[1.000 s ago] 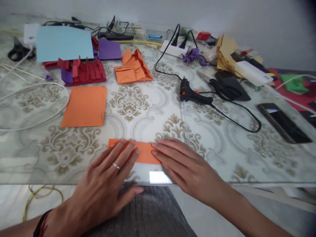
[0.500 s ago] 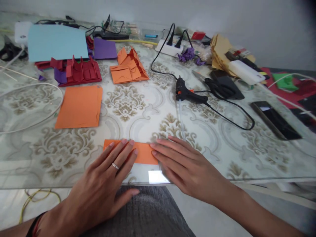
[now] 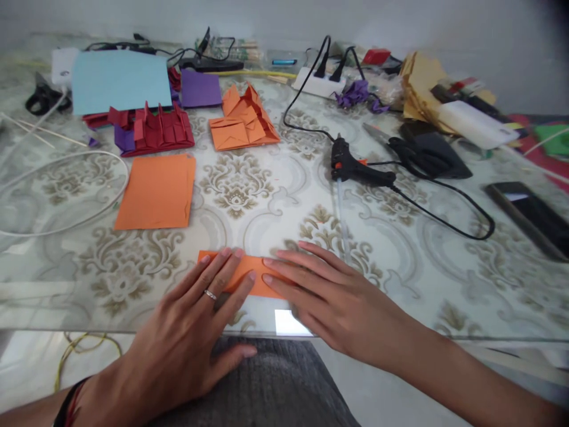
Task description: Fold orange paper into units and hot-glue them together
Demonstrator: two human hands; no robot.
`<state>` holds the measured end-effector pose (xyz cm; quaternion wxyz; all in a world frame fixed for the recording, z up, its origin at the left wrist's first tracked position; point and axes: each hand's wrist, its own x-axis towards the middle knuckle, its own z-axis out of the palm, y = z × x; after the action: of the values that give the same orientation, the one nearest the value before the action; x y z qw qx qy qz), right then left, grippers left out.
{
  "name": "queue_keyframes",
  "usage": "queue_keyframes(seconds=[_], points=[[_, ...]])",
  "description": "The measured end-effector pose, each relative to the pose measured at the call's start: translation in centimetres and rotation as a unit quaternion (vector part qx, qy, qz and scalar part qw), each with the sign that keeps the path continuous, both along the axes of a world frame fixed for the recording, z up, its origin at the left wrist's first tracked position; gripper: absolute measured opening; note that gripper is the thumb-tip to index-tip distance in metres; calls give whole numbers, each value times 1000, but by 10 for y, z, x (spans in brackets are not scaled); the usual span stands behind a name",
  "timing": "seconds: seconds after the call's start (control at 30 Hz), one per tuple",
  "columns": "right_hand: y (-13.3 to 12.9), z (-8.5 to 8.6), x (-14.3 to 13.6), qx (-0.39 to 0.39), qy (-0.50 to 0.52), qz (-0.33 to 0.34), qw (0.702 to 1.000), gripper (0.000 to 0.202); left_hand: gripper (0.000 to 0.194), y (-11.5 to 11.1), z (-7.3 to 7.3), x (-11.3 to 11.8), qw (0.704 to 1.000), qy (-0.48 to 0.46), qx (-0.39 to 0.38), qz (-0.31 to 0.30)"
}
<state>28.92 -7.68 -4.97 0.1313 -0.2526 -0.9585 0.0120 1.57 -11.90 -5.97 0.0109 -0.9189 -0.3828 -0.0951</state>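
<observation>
An orange paper strip [image 3: 255, 284] lies flat near the table's front edge. My left hand [image 3: 191, 320], with a ring on one finger, rests its fingertips on the strip's left part, fingers spread and thumb off the table edge. Across the right part lie the outstretched fingers of my right hand [image 3: 331, 296], covering that end. The fingertips of both hands are close together near the strip's middle. Behind and to the left is a stack of orange paper sheets [image 3: 155, 193].
Folded orange pieces [image 3: 244, 124] and folded red pieces [image 3: 163, 130] stand farther back, beside a light blue sheet [image 3: 122, 80]. A black glue gun [image 3: 355, 169] with its cable, scissors [image 3: 413, 151] and a phone [image 3: 528, 216] are on the right.
The camera view has shifted, so the table things appear farther right. My right hand's fingers have slid left along the strip, closer to my left hand.
</observation>
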Motion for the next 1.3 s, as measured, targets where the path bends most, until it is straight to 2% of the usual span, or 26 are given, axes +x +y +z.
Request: queue_keyframes(seconds=[0.23,0.67,1.1,1.3], points=[[2,0,-3,-7,2,-8,1000,38,83,-2,1,-1,1000,8,-1,8],[19,4,-17,-23,-30,53,998,48,91,-2,1,-1,1000,24,-10,6],[3,11,23,-13,-91,15,996,46,88,0,2,-3,1000,17,4,-7],[0,10,44,-24,-78,-8,997,55,80,2,1,-6,1000,-2,19,-20]])
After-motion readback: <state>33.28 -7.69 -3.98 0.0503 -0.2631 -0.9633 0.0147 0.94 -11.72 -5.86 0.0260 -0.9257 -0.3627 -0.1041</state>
